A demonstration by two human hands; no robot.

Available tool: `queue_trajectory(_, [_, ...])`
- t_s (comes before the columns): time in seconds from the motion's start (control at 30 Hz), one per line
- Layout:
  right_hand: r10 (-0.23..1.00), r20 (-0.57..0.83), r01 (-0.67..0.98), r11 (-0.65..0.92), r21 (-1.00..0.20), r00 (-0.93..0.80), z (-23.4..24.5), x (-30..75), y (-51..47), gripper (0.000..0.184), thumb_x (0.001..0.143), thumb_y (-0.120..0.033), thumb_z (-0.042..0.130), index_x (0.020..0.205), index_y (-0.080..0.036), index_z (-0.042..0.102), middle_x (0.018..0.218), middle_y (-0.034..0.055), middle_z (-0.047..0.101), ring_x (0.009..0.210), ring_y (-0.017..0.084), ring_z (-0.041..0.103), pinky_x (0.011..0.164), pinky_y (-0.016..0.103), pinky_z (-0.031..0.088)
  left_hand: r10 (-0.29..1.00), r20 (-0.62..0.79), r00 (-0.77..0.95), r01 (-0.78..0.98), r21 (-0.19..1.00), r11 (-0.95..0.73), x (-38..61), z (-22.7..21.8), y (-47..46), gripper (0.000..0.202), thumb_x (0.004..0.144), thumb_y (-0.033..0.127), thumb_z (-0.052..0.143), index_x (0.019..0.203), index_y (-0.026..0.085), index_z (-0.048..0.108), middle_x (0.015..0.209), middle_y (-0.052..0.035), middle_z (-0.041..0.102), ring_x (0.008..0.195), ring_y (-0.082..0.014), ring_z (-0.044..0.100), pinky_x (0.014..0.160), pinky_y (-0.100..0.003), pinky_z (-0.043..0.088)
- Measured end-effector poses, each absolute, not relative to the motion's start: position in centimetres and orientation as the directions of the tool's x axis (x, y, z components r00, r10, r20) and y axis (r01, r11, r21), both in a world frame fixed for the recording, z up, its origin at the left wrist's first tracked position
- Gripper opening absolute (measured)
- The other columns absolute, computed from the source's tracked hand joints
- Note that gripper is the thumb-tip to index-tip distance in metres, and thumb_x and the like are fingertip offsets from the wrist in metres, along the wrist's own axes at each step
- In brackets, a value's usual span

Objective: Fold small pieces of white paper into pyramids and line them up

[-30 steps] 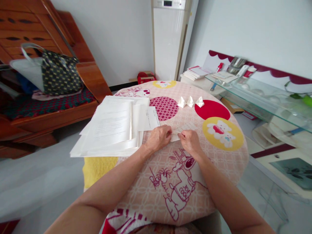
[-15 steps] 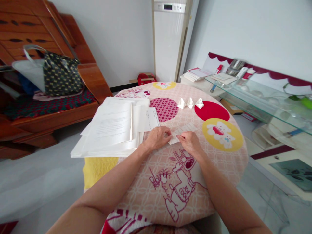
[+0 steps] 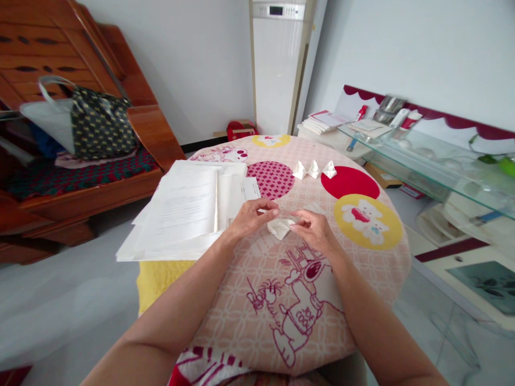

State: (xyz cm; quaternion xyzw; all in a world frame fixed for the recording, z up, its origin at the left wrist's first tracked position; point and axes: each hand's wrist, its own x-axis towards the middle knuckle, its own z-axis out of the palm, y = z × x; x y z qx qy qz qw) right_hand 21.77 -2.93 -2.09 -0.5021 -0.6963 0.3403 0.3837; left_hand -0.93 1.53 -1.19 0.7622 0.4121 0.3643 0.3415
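A small white piece of folded paper [image 3: 279,227] sits between my hands, lifted slightly off the round table's pink cartoon cloth [image 3: 281,300]. My left hand [image 3: 250,216] pinches its upper left part with thumb and fingers curled. My right hand [image 3: 314,229] pinches its right edge, fingers closed. Three small white folded paper shapes [image 3: 314,169] stand in a row farther back on the table. A stack of white printed sheets [image 3: 183,212] lies at the table's left, overhanging the edge.
A wooden bench [image 3: 76,177] with a patterned bag [image 3: 96,123] stands to the left. A tall white appliance [image 3: 277,64] is at the back wall. A glass shelf [image 3: 434,161] with papers, cups and bottles runs along the right.
The paper lay flat under my fingers before; now it is folded up into a smaller puffed shape and raised between both hands. My left hand lifted and moved slightly back.
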Motion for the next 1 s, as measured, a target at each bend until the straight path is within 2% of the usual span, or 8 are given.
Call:
queue_trajectory(0.1, [0.949,0.190,0.444,0.288,-0.849,-0.254,-2.3,21.6,-2.8,0.031,0.079,-0.027,0.065,0.107,-0.017,0.073,0.065,-0.0023,0.062,0.055,0.013,0.053,0.056,0.025,0.040,0.847,0.233,0.478,0.436,0.774,-0.459,-0.3,-1.1,0.8,0.021,0.083,0.034,0.070,0.096,0.018,0.073,0.104,-0.0072,0.074,0.093,-0.0192,0.070,0.083,-0.032,0.057])
queue_trajectory(0.23, [0.938,0.229,0.504,0.334,-0.797,-0.259,-2.7,21.6,-2.7,0.021,0.078,-0.018,0.060,0.095,-0.017,0.073,0.064,-0.0017,0.063,0.057,0.013,0.054,0.060,0.026,0.042,0.803,0.305,0.512,0.612,0.526,-0.590,1.0,-1.7,0.0,0.014,0.077,0.017,0.072,0.091,0.019,0.072,0.097,-0.0067,0.072,0.099,-0.0227,0.067,0.094,-0.037,0.053])
queue_trajectory(0.33, [0.932,0.245,0.508,0.352,-0.786,-0.267,-2.8,21.7,-2.6,0.019,0.079,-0.015,0.058,0.091,-0.017,0.072,0.065,-0.0015,0.063,0.058,0.014,0.055,0.062,0.026,0.043,0.798,0.285,0.531,0.688,0.404,-0.603,1.6,-2.2,-0.3,0.014,0.075,0.016,0.073,0.088,0.018,0.071,0.098,-0.0087,0.071,0.103,-0.0263,0.065,0.092,-0.038,0.054])
queue_trajectory(0.6, [0.923,0.216,0.503,0.357,-0.787,-0.318,-2.7,21.9,-2.3,0.015,0.081,-0.013,0.057,0.084,-0.018,0.071,0.060,-0.0033,0.060,0.057,0.013,0.054,0.059,0.024,0.039,0.803,0.145,0.578,0.740,0.321,-0.591,1.9,-2.1,-0.3,0.010,0.080,0.018,0.066,0.088,0.018,0.072,0.099,-0.0084,0.071,0.099,-0.0255,0.066,0.089,-0.036,0.054])
queue_trajectory(0.7, [0.927,0.212,0.491,0.347,-0.799,-0.310,-3.0,22.0,-2.1,0.014,0.082,-0.015,0.058,0.082,-0.018,0.071,0.059,-0.0033,0.059,0.054,0.013,0.053,0.056,0.024,0.038,0.806,0.153,0.571,0.728,0.359,-0.584,1.8,-2.0,-0.3,0.009,0.081,0.021,0.068,0.088,0.018,0.073,0.099,-0.0084,0.071,0.100,-0.0251,0.066,0.091,-0.036,0.054])
queue_trajectory(0.8, [0.939,0.201,0.474,0.316,-0.822,-0.278,-3.2,22.1,-2.1,0.015,0.081,-0.016,0.057,0.080,-0.018,0.071,0.060,-0.0020,0.062,0.054,0.013,0.056,0.055,0.024,0.039,0.825,0.244,0.510,0.621,0.559,-0.550,1.1,-2.1,0.3,0.018,0.085,0.033,0.070,0.093,0.017,0.073,0.100,-0.0080,0.073,0.096,-0.0231,0.068,0.090,-0.036,0.055])
queue_trajectory(0.9, [0.954,0.207,0.457,0.286,-0.842,-0.214,-3.4,22.1,-2.0,0.015,0.081,-0.020,0.057,0.079,-0.019,0.072,0.060,-0.0009,0.064,0.055,0.014,0.058,0.055,0.024,0.041,0.894,0.367,0.255,0.452,0.772,-0.446,0.2,-2.4,1.3,0.028,0.092,0.038,0.060,0.105,0.015,0.071,0.105,-0.0087,0.073,0.093,-0.0194,0.070,0.081,-0.030,0.058])
queue_trajectory(1.0, [0.962,0.246,0.446,0.275,-0.852,-0.122,-3.8,22.1,-1.8,0.016,0.080,-0.025,0.059,0.081,-0.019,0.073,0.062,0.0008,0.066,0.057,0.016,0.061,0.054,0.025,0.043,0.924,0.369,0.103,0.482,0.794,-0.370,-0.2,-3.1,2.1,0.026,0.093,0.032,0.056,0.106,0.014,0.071,0.105,-0.0092,0.075,0.089,-0.0188,0.071,0.077,-0.029,0.058])
